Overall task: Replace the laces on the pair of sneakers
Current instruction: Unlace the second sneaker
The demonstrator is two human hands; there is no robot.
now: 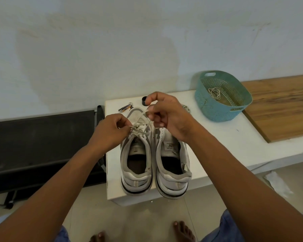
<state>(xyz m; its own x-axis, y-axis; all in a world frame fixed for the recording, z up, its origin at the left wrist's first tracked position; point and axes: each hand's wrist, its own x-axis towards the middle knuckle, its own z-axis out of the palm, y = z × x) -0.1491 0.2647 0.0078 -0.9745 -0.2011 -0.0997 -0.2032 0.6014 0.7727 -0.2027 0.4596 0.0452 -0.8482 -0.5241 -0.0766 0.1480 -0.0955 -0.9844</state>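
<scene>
At the far left a dark folding frame [42, 142] stands on the floor beside the white table [217, 145]. The left hand [110, 131] hovers over the left sneaker [136, 154], its thumb and fingers pinching one end of the white lace [140, 126]. That lace crosses the upper eyelets of this shoe, which sits heel toward the person at the table's near edge.

The right sneaker [173, 163] stands touching it, side by side, and no lace shows on its visible part; its toe is hidden by the right hand [164, 112]. That hand pinches the other end of the lace, raised a little above the shoes, fingers curled.

Behind the shoes lie a nail clipper [125, 108] and a small black cap [144, 100]. Further right a teal perforated basket [222, 109] holds another coiled lace [214, 92], and a wooden board [278, 105] lies beyond.

The lace looks thin, soft and limp, so it will likely sag and tangle unless held taut; the stiff tips are probably the best places to hold for threading. The sneakers seem light yet stable enough to stay put under a gentle pull.
</scene>
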